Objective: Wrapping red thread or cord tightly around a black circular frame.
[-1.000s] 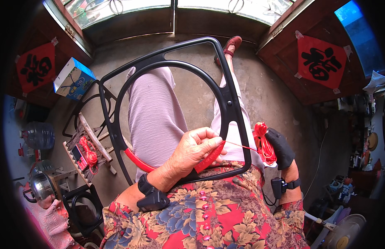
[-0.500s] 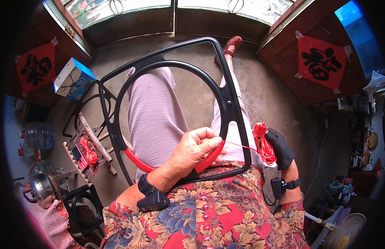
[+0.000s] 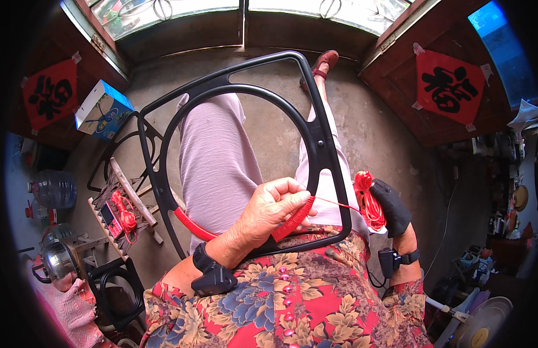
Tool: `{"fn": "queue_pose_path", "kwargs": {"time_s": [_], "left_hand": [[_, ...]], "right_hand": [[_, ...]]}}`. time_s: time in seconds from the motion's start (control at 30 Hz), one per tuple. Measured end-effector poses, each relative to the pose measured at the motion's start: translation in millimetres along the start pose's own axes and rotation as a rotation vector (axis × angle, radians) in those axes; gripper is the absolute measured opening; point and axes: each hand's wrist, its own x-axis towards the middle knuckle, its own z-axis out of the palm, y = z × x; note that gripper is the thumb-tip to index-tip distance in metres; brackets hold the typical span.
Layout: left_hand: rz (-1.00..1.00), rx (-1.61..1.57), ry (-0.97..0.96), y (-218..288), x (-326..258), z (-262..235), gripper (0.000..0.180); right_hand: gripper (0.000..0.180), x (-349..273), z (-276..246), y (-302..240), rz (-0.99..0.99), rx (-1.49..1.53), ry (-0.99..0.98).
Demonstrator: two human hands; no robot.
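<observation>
A black frame (image 3: 320, 136) with a rounded outer edge and an inner ring lies across my lap. Red cord is wound tightly round the near part of the ring as a red wrapping (image 3: 293, 221), and another wrapped stretch shows at the ring's left. My left hand (image 3: 272, 209) is closed on the wrapped ring, its thumb and forefinger pinching by the last turns. From there a thin strand runs taut to a bundle of red cord (image 3: 370, 203). That bundle is in my right hand (image 3: 394, 207), which wears a black glove; its fingers are partly hidden behind the cord.
At the left, a low wooden stool (image 3: 132, 191) holds another red cord bundle (image 3: 125, 216). Near it are a blue and white box (image 3: 106, 113), a second black frame (image 3: 115, 296) and a metal pot (image 3: 60, 267). A fan (image 3: 484, 327) stands at lower right.
</observation>
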Motion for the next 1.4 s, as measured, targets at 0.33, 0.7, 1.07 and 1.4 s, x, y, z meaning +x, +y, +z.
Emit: {"fn": "queue_pose_path", "kwargs": {"time_s": [0.33,0.7,1.07,1.4], "left_hand": [[0.004,-0.003,-0.002,0,0,0,0.017],[0.012,0.002,-0.009,0,0,0,0.018],[0.024,-0.004,-0.015,-2,1,-2,0.016],[0.009,-0.004,-0.011,0,0,-2,0.017]], "right_hand": [[0.034,9,-2,-8,-0.022,0.02,0.02],[0.029,4,2,-4,-0.071,-0.063,0.051],[0.013,21,-6,-32,0.195,0.162,-0.008],[0.013,22,-1,-27,0.257,0.367,-0.004]]}}
